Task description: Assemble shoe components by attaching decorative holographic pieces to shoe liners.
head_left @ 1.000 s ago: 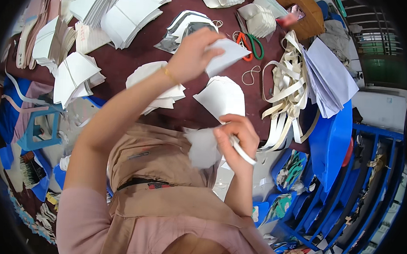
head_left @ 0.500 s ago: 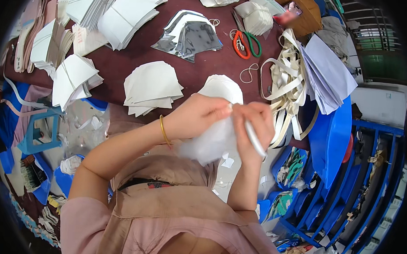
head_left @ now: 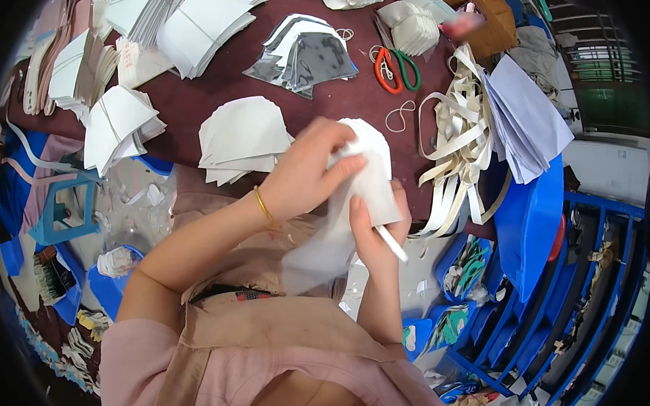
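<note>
My left hand [head_left: 308, 166], a gold bangle at its wrist, has its thumb laid across a white cut piece [head_left: 373, 187] and its blurred fingers curled at the far edge. My right hand [head_left: 382, 231] grips the same piece from its lower right, along with a slim white pen-like stick [head_left: 392, 244] that points down and right. A thin, see-through white sheet [head_left: 319, 250] hangs below the hands, smeared by motion. Just beyond the hands, the rounded top of a white stack [head_left: 370, 136] shows at the table edge. Left of it lies a stack of white curved pieces [head_left: 244, 134].
On the dark red table [head_left: 344, 106] lie tied white bundles [head_left: 206, 27], grey-and-white pieces [head_left: 306, 57], red-and-green-handled scissors [head_left: 396, 68] and heaped cream straps [head_left: 459, 125]. A blue rack [head_left: 545, 307] stands at right; blue bins [head_left: 463, 267] hold scraps near the floor.
My hands have moved apart from a close pinch. The left has shifted slightly left, the right lower, and a white piece now shows between them. The thin sheet has swung lower.
</note>
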The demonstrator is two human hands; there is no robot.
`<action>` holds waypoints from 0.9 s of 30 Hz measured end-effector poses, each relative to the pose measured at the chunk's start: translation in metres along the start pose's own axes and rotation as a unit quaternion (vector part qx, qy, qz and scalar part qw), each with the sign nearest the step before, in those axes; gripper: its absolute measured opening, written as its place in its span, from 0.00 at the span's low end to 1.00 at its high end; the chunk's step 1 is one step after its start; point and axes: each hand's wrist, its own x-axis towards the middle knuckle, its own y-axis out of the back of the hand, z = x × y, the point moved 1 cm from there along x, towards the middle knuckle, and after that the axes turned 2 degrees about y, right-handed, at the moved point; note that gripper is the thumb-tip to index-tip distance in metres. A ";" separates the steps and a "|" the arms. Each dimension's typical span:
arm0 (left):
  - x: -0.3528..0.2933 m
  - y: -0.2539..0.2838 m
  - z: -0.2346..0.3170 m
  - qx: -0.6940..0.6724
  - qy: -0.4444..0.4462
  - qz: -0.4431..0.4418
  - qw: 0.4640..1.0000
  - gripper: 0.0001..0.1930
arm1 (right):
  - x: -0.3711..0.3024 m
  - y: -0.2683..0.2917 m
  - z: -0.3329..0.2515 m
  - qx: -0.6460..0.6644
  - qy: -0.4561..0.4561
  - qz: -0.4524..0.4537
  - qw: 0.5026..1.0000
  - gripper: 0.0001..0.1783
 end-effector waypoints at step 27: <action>0.011 0.066 -0.044 -0.238 0.188 0.173 0.937 0.11 | -0.004 0.018 -0.025 0.011 0.186 -0.150 0.971 0.07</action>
